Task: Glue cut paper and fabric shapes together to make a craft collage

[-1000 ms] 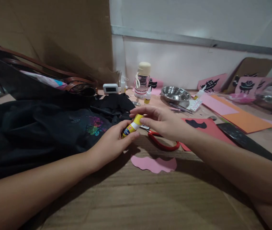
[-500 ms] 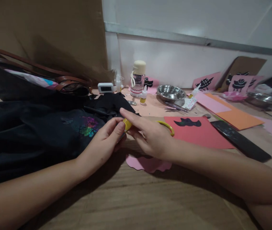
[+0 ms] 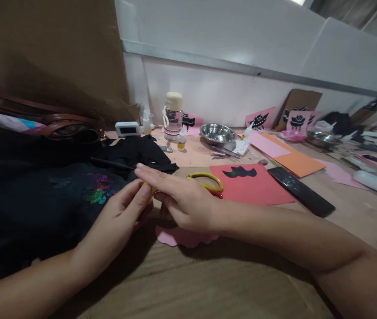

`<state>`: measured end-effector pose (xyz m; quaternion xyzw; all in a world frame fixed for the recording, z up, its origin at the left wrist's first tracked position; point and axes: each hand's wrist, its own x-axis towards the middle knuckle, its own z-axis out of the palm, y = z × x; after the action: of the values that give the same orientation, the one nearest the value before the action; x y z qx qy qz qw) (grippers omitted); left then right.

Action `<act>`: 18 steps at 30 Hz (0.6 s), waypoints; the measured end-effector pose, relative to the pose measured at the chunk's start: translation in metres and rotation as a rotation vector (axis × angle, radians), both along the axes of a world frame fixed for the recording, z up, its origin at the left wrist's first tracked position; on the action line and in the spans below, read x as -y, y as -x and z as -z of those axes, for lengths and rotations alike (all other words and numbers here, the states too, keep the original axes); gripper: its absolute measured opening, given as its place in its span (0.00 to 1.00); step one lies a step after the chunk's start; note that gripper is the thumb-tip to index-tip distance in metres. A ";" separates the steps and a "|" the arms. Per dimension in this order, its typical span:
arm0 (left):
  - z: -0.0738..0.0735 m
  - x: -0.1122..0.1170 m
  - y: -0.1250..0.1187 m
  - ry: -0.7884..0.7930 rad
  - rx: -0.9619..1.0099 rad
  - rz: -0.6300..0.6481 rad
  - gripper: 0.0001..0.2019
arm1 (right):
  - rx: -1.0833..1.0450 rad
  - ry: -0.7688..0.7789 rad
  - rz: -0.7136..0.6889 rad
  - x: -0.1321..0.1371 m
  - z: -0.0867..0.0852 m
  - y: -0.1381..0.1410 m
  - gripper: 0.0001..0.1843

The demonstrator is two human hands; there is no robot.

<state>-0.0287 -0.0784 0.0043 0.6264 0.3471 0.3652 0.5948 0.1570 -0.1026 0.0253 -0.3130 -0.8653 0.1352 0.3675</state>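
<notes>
My left hand [image 3: 122,212] is closed round a small yellow glue stick [image 3: 149,188], of which only a sliver of yellow shows between the fingers. My right hand [image 3: 182,199] meets it from the right, fingers pinched on the same glue stick. Under my right hand lies a pink wavy-edged paper cutout [image 3: 185,237] on the wooden table [image 3: 208,279]. Just behind my right hand are scissors with yellow and red handles [image 3: 208,180]. A red paper sheet with a black bat shape [image 3: 244,181] lies to their right.
A black garment and bag [image 3: 42,190] fill the left. A black remote [image 3: 299,191] lies right of the red sheet. Further back stand a steel bowl [image 3: 217,133], a small bottle [image 3: 173,116], a white device [image 3: 127,128], orange and pink paper [image 3: 291,159], and cardboard against the wall.
Both hands have closed in over the glue stick, so it is almost hidden now. The view has swung to the right, shifting everything leftward in the picture.
</notes>
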 end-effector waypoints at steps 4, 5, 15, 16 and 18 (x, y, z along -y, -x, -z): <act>0.002 -0.002 0.001 0.017 -0.005 0.003 0.24 | -0.012 0.039 0.030 -0.003 0.005 0.000 0.31; 0.002 -0.002 0.001 0.013 -0.005 0.000 0.24 | -0.015 0.048 0.031 -0.003 0.006 0.000 0.31; -0.002 0.001 -0.001 -0.029 -0.056 -0.019 0.24 | -0.044 0.077 -0.015 -0.003 0.005 0.002 0.29; -0.002 0.002 -0.001 -0.033 -0.057 -0.019 0.25 | -0.039 0.078 -0.018 -0.003 0.005 0.002 0.29; -0.003 0.003 0.000 -0.037 -0.063 -0.018 0.27 | -0.031 0.066 -0.010 -0.003 0.009 0.002 0.30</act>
<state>-0.0287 -0.0810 0.0070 0.6453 0.3645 0.3571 0.5685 0.1550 -0.0999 0.0167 -0.3187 -0.8560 0.1703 0.3698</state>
